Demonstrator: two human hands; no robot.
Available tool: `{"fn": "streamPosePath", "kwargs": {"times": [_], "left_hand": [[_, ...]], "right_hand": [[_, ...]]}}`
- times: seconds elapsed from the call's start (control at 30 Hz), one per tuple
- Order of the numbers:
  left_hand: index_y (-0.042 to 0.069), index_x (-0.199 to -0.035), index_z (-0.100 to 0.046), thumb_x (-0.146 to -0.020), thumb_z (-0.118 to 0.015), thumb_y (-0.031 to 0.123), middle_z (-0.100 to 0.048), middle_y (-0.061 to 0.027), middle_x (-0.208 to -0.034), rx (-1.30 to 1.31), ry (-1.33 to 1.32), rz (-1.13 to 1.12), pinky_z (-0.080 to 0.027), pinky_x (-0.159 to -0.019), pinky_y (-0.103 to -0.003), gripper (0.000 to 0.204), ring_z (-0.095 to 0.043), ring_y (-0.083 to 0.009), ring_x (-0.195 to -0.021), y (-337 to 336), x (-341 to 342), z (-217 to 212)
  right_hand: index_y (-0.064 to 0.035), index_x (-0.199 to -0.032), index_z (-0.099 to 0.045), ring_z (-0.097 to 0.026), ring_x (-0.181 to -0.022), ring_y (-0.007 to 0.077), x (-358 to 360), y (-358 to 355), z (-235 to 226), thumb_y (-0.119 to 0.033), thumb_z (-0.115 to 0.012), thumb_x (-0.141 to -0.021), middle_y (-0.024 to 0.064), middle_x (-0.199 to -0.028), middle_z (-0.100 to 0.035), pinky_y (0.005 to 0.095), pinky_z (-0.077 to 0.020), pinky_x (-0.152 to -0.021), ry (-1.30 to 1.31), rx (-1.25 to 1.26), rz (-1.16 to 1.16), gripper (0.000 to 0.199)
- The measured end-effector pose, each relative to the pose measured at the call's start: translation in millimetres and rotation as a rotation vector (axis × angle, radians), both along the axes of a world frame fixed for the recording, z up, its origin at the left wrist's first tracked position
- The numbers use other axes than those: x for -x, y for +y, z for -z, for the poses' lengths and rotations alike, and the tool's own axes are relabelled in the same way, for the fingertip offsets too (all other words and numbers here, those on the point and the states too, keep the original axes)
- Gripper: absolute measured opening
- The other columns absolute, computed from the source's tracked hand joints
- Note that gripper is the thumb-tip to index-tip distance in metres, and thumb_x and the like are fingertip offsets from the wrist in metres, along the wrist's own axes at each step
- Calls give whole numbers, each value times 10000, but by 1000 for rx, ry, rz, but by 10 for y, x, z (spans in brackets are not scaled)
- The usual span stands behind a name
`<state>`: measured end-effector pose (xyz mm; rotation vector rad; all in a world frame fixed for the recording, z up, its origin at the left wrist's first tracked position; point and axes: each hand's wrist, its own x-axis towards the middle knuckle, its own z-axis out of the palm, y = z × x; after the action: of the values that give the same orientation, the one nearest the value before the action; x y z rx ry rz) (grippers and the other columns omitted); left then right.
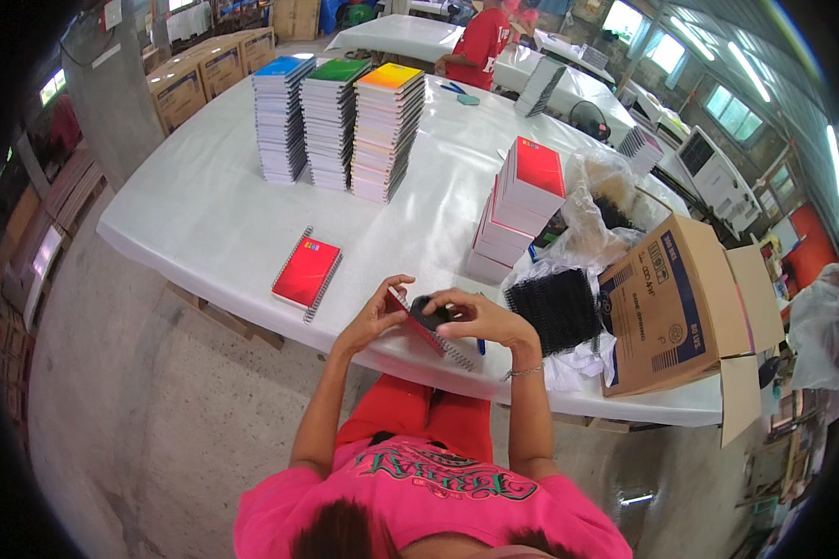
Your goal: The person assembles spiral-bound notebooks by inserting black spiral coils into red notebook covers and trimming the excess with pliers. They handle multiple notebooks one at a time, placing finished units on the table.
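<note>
My left hand (pixel 371 323) grips a red notebook (pixel 425 334) by its left end, just above the table's near edge. A spiral coil (pixel 457 355) sticks out past the notebook's lower right end. The fingers of my right hand (pixel 490 322) are closed on a dark, curved piece (pixel 429 307) against the notebook; whether it is part of the notebook I cannot tell. To the left, a finished-looking red spiral notebook (pixel 309 271) lies flat. A blue thing (pixel 481 346), mostly hidden, lies under my right hand. Black spiral coils (pixel 555 310) are heaped to the right.
Tall stacks of blue (pixel 281 121), green (pixel 329 126) and yellow (pixel 382 135) notebooks stand at the far side of the white table (pixel 196 205). Red-topped book blocks (pixel 529 191) are piled right, beside plastic wrapping and an open carton (pixel 667 307). A person in red (pixel 476 51) stands beyond.
</note>
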<state>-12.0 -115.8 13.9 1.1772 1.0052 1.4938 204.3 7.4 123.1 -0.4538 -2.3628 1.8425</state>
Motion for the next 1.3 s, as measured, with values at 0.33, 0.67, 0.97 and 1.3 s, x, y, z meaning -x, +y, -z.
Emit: {"fn": "streamPosePath", "kwargs": {"times": [0.33, 0.67, 0.97, 1.3], "left_hand": [[137, -1480, -366, -880, -713, 206, -432, 0, -1073, 19, -45, 56, -426, -959, -280, 696, -483, -126, -1046, -38, -53, -73], [136, -1524, -333, -888, -677, 144, -508, -20, -1137, -27, -49, 43, -450, -999, -299, 723, -509, -123, -1082, -44, -76, -76], [75, -1343, -472, -931, -645, 155, -540, -37, -1191, -15, -11, -65, -445, -947, -266, 454, -505, -97, -1095, -17, -134, -23], [65, -1164, -563, -914, -659, 119, -564, -45, -1109, -11, 91, -581, -465, -869, -288, 273, -552, -138, -1000, -98, -574, 43]], "right_hand": [[-61, -1065, -711, -574, -1056, 419, 188, 1, 552, -388, -816, -708, 252, -1135, -585, 441, -507, -877, -303, -721, 464, 496], [-15, -1088, -711, -590, -870, 119, 128, -104, 140, -304, -764, -847, 60, -1017, -672, 240, -463, -775, -13, 1, 219, 380], [-25, -1207, -641, -567, -1110, 259, 221, 45, 444, -326, -774, -826, 166, -1244, -575, 362, -466, -941, -9, -412, 527, 503], [-76, -1353, -520, -449, -1213, 407, -320, -332, 782, -502, -697, -851, 214, -1319, -506, 523, -326, -1021, -372, -872, 968, 682]]}}
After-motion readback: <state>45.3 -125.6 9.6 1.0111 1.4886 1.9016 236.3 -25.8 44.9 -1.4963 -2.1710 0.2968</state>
